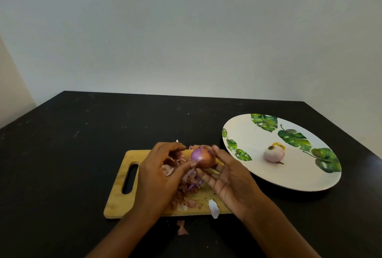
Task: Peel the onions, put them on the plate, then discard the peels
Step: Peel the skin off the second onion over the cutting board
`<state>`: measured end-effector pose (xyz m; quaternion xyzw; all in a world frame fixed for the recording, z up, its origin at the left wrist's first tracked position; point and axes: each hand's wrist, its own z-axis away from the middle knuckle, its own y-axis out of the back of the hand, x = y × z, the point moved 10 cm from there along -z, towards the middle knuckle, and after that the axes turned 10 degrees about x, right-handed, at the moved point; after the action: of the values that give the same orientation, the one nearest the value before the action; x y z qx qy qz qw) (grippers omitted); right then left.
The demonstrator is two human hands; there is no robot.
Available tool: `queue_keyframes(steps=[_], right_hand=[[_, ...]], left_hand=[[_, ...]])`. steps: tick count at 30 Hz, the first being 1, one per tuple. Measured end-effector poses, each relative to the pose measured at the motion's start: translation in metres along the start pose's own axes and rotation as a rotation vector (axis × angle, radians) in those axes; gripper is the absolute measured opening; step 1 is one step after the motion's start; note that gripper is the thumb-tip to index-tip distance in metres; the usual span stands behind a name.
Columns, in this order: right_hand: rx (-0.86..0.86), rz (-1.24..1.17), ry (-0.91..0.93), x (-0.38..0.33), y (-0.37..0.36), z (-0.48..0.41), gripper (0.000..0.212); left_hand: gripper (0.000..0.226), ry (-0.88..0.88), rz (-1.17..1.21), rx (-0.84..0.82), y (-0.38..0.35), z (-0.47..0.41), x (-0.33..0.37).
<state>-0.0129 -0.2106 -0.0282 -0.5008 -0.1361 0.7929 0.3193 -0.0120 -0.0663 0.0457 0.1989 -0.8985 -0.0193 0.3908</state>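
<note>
Above the pale wooden cutting board [117, 195], both my hands hold the half-peeled red onion [203, 157]. My right hand [231, 179] cradles it and my left hand [163, 175] pinches its dry skin at 8 o'clock. I judge it light and firm, slick where bared; grip it by the ends. The white leaf-printed round plate [248, 133] lies at 3 o'clock, with room beside the peeled pale onion [273, 153]. The loose peels [188, 185] overhang the board's near edge.
</note>
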Motion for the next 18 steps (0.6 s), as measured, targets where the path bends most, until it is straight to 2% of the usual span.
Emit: queue_keyframes(steps=[7, 11, 18], right_hand=[[-0.066, 0.144, 0.088, 0.002, -0.005, -0.001, 0.021], [-0.077, 0.167, 0.144, -0.002, -0.004, -0.003, 0.023], [-0.086, 0.236, 0.213, -0.007, -0.005, 0.000, 0.028]], left_hand=[[0.041, -0.092, -0.119, -0.109, -0.013, 0.006, 0.006], [0.053, -0.063, -0.170, -0.136, -0.016, 0.009, 0.002], [0.060, 0.047, -0.138, -0.176, -0.018, 0.009, -0.005]])
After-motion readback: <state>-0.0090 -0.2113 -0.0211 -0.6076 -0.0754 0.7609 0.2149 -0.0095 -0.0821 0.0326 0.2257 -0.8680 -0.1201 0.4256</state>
